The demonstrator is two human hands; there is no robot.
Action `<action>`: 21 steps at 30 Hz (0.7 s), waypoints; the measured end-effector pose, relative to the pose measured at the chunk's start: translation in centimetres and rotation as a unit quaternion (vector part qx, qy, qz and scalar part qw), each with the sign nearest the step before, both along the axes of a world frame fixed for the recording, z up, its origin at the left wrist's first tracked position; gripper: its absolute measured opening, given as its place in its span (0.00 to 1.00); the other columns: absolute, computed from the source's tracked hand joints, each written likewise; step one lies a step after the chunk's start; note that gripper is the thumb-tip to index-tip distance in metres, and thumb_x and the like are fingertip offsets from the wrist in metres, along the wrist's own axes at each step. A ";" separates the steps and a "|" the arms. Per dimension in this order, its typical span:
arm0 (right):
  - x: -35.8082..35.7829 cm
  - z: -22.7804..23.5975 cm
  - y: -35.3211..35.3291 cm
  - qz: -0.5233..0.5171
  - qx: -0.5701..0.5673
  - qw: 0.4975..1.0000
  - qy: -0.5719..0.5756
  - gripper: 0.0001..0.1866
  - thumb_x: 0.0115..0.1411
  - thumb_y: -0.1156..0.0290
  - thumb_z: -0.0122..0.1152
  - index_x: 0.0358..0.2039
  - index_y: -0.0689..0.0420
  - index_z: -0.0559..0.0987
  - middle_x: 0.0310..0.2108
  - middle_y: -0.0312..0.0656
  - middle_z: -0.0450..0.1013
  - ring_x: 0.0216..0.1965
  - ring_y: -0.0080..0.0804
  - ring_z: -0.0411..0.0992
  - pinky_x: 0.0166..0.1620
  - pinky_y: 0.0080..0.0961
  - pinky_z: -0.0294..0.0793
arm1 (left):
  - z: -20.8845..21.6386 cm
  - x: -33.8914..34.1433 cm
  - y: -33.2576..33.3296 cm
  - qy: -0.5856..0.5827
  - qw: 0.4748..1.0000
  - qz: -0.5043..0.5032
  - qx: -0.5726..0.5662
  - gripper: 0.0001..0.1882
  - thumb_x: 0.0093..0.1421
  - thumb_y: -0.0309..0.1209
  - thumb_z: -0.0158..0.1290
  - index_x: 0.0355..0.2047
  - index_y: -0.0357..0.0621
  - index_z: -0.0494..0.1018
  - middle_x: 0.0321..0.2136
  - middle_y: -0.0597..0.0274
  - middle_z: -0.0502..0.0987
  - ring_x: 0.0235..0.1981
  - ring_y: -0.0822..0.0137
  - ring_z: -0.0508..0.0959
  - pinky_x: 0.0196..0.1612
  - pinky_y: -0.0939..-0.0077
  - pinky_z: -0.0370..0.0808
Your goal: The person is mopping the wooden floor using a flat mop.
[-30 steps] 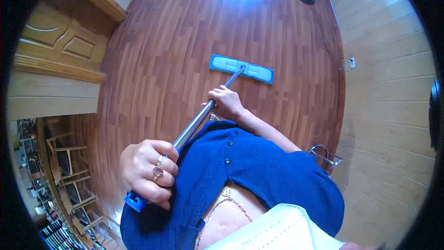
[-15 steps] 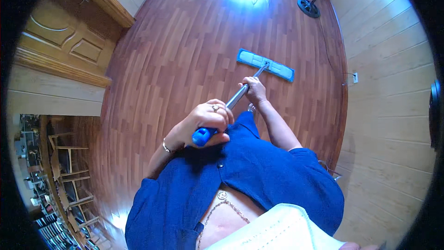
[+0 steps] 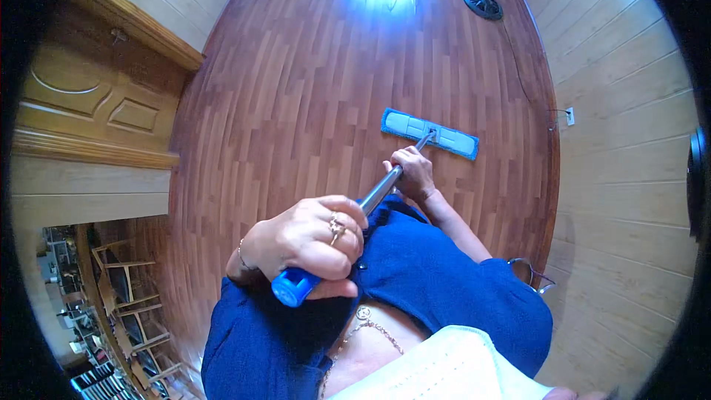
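Observation:
A flat mop (image 3: pixel 412 129) with a pale blue plate and a fringed blue pad rests on the wood-patterned floor ahead of me. Its metal pole (image 3: pixel 380 190) slants up toward my chest and ends in a blue grip (image 3: pixel 294 286). My left hand (image 3: pixel 311 241), with a ring and a bracelet, is wrapped round the pole's top just above that blue end. Lower on the pole, nearer the mop head, my right hand (image 3: pixel 412 172) is closed round the metal.
A standing fan (image 3: pixel 483 4) is at the far right, its cord (image 3: pixel 524 81) running along the floor to a wall socket (image 3: pixel 569 116). To the left are a wooden door (image 3: pixel 96 107) and, nearer, a wooden rack or chairs (image 3: pixel 133 289) beside cluttered shelving. Light glares off the far floor.
The mop head has come closer to me. Both hands have drawn back with the pole, the left one also rising toward the camera. My grip on the pole is unchanged.

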State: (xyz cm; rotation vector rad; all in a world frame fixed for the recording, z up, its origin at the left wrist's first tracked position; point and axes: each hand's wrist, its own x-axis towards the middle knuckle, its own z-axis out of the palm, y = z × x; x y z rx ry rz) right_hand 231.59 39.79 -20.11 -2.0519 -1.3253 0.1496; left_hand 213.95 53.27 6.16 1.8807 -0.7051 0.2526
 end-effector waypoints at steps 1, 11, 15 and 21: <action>0.5 -0.3 0.5 0.026 -0.008 1.000 0.001 0.13 0.57 0.59 0.60 0.21 0.52 0.73 0.26 0.40 0.74 0.36 0.43 0.73 0.35 0.39 0.76 | -0.2 -0.4 -0.6 0.015 0.999 0.029 0.012 0.16 0.56 0.32 0.61 0.16 0.46 0.66 0.20 0.65 0.73 0.27 0.62 0.80 0.43 0.59 0.73; -0.3 -9.4 5.3 0.110 0.089 0.981 -0.131 0.10 0.52 0.59 0.67 0.29 0.50 0.79 0.33 0.42 0.76 0.40 0.44 0.75 0.40 0.40 0.75 | -9.2 -6.9 -7.6 0.014 0.953 0.302 0.010 0.11 0.53 0.30 0.59 0.20 0.43 0.68 0.23 0.55 0.72 0.30 0.51 0.74 0.43 0.58 0.72; 3.6 -16.9 -6.0 -0.047 0.083 0.984 0.153 0.12 0.56 0.61 0.66 0.34 0.56 0.80 0.39 0.45 0.77 0.46 0.43 0.74 0.51 0.37 0.74 | -9.8 -4.6 -12.2 -0.048 0.980 0.180 -0.071 0.14 0.56 0.31 0.58 0.18 0.41 0.68 0.20 0.52 0.70 0.27 0.47 0.73 0.34 0.56 0.69; -3.6 -7.4 -8.0 0.197 0.080 0.966 0.143 0.05 0.56 0.72 0.57 0.23 0.56 0.74 0.24 0.42 0.73 0.29 0.37 0.70 0.32 0.33 0.68 | -2.0 -10.3 -14.6 -0.036 0.982 0.170 -0.074 0.18 0.57 0.36 0.59 0.16 0.43 0.67 0.15 0.60 0.70 0.20 0.52 0.72 0.27 0.59 0.66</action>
